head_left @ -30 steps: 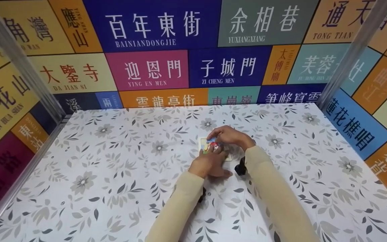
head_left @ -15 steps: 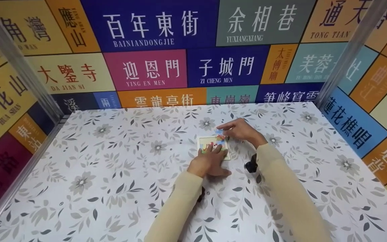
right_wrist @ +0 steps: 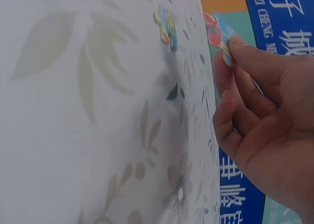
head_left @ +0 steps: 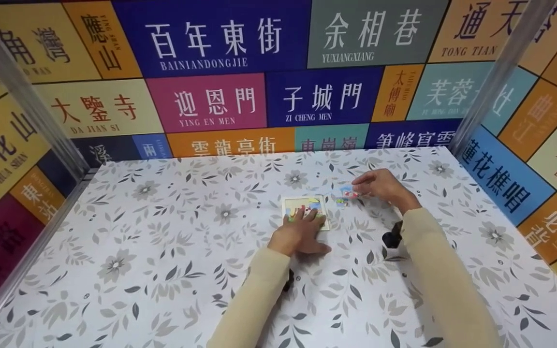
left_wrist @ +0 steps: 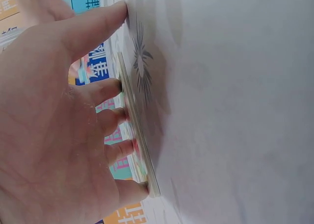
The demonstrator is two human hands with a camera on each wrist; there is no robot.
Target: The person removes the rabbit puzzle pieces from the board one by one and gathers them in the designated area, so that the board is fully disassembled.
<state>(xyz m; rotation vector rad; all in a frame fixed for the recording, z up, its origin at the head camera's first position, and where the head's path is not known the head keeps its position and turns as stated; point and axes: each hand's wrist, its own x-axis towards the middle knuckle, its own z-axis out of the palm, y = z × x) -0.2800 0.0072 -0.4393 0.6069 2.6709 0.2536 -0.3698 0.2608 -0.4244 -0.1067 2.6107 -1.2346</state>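
Puzzle piece (right_wrist: 217,34) at fingertips of right hand (right_wrist: 275,128), grip pinch-tight on it, board (head_left: 294,203) beneath spread left hand (head_left: 300,235)

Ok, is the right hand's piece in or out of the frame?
Out: the right hand pinches the piece, clear of the frame.

The head view is bright and evenly lit, though the held piece (head_left: 349,192) looks soft. Both wrist views are hazier, with soft shadows on the table (left_wrist: 235,111), blurred up close.
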